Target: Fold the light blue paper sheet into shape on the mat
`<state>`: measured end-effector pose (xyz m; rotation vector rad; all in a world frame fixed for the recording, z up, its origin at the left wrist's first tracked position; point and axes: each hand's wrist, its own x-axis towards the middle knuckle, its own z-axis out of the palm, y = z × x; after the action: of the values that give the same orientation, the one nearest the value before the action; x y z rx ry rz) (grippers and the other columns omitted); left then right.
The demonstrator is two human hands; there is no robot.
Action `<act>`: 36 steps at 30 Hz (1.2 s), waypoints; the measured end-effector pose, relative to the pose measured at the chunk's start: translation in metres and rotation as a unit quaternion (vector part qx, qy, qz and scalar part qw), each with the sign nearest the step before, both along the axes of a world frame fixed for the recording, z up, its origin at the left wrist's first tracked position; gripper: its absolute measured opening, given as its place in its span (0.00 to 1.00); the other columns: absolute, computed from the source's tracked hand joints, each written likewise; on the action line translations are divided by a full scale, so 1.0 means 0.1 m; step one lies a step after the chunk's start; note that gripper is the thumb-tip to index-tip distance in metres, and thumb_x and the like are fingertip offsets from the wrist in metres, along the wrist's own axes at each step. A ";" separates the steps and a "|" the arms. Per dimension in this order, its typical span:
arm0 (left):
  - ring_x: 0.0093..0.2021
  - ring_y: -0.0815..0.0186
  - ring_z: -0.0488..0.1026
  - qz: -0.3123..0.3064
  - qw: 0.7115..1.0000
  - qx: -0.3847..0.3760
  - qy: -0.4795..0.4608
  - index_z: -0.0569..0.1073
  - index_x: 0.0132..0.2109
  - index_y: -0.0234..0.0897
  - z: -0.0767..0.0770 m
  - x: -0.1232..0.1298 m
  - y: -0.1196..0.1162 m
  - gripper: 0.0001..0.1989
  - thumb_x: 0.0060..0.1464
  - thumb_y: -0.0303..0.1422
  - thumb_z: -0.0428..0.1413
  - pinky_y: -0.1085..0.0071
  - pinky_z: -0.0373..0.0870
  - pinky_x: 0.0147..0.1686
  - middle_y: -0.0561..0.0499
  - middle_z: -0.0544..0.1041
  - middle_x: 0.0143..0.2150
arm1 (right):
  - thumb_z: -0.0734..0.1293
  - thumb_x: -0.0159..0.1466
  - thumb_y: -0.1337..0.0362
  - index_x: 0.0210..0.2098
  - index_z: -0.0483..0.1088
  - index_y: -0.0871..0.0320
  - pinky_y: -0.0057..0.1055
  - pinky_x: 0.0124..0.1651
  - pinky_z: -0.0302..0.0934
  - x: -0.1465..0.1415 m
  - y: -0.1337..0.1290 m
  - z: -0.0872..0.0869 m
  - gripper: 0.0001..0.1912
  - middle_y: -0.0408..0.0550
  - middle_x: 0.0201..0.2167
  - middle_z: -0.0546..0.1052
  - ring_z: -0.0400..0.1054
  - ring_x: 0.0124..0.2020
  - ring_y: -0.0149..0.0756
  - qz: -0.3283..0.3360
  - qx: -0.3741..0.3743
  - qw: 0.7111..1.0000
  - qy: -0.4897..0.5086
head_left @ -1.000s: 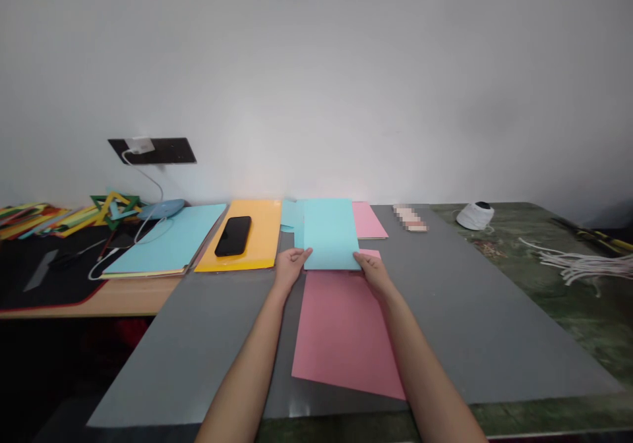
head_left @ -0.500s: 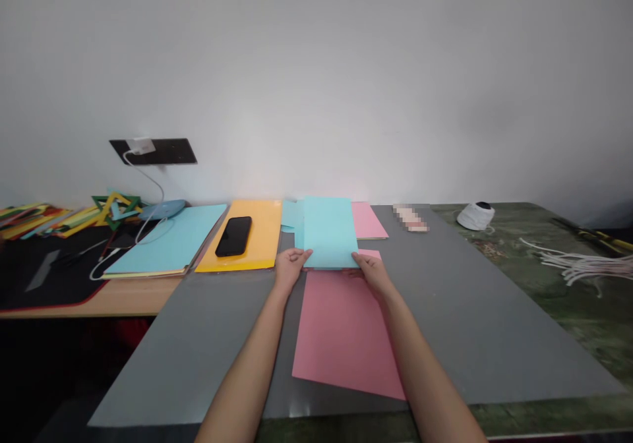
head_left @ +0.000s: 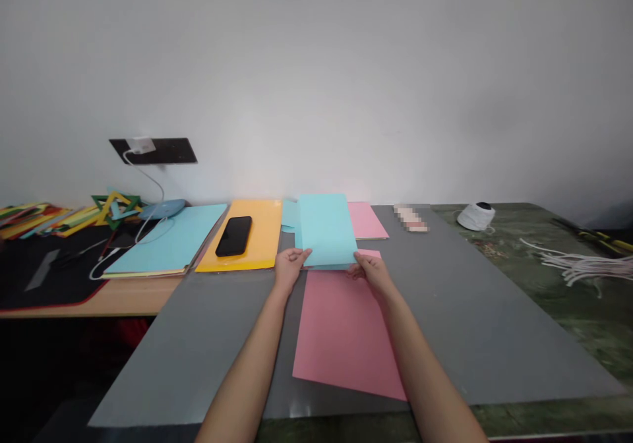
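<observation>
Between my hands is a light blue sheet of paper (head_left: 327,229), pinched at its two near corners. My left hand (head_left: 289,270) is closed on the left corner, thumb on top. At the right corner my right hand (head_left: 373,271) grips with thumb and fingers, some of them curled beneath. Under and in front of the blue paper lies a pink sheet (head_left: 349,337) on the grey mat (head_left: 459,324). Another pink stack (head_left: 366,220) shows behind it to the right, and small blue pieces (head_left: 289,216) sit at its left.
To the left lie a yellow pack of paper (head_left: 262,232) with a black phone (head_left: 234,236) on it, and a blue paper stack (head_left: 171,242). A white cable (head_left: 161,189) runs from a wall socket (head_left: 173,151). A white thread spool (head_left: 475,216) and white cords (head_left: 588,265) lie at the right.
The blue sheet's far edge has shifted slightly left and up, so it now tilts a little. Both hands stay at almost the same places; the pink sheet has not moved.
</observation>
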<state>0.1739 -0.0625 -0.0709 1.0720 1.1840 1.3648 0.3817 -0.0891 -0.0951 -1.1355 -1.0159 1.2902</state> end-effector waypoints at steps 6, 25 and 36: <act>0.18 0.72 0.64 0.000 1.000 0.005 -0.015 0.70 0.25 0.32 0.00 -0.01 0.01 0.17 0.30 0.41 0.62 0.73 0.68 0.20 0.56 0.68 0.16 | 0.62 0.50 0.46 0.17 0.68 0.62 0.27 0.19 0.57 -0.02 -0.04 0.05 0.24 0.51 0.14 0.73 0.65 0.14 0.32 0.002 0.009 0.999 -0.041; 0.30 0.66 0.71 -0.215 0.976 -0.040 -0.026 0.72 0.39 0.35 0.18 0.04 -0.17 0.19 0.39 0.41 0.58 0.74 0.65 0.27 0.48 0.75 0.31 | 0.69 0.45 0.59 0.33 0.70 0.59 0.35 0.33 0.64 0.06 -0.07 0.08 0.16 0.49 0.28 0.77 0.71 0.28 0.40 0.015 -0.054 0.996 0.072; 0.35 0.59 0.73 -0.340 0.931 -0.126 -0.052 0.72 0.44 0.35 0.35 -0.25 -0.16 0.21 0.42 0.42 0.55 0.69 0.66 0.32 0.42 0.75 0.38 | 0.65 0.51 0.58 0.29 0.71 0.60 0.29 0.29 0.60 0.24 -0.34 0.36 0.11 0.45 0.26 0.74 0.66 0.24 0.32 0.350 -0.102 0.926 -0.103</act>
<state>0.1488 -0.0789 -0.0355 1.0684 0.7682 0.6976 0.4053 -0.1227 -0.0587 -1.1187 -1.5602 1.8993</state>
